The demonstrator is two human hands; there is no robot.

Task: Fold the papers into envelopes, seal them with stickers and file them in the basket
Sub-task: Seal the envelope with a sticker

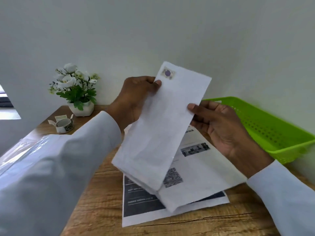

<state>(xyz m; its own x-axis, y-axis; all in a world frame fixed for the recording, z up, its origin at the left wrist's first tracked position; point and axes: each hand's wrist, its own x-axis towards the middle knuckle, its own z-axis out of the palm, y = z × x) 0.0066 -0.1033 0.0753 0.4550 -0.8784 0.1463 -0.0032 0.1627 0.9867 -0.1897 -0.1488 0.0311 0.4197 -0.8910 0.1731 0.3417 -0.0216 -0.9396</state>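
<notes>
A folded white paper envelope (158, 130) is held up above the table, tilted, with a small purple sticker (167, 73) near its top corner. My left hand (134, 97) pinches its upper left edge with thumb in front. My right hand (219, 126) holds its right edge, thumb on the front. Under it, printed papers (201, 169) lie in a loose stack on the wooden table (95, 193). The green perforated basket (265, 126) stands at the right by the wall. A roll of stickers (64, 124) sits at the back left.
A white pot of artificial white flowers (76, 89) stands at the back left by the wall. A clear plastic sleeve (20, 150) lies along the table's left edge, partly under my left sleeve.
</notes>
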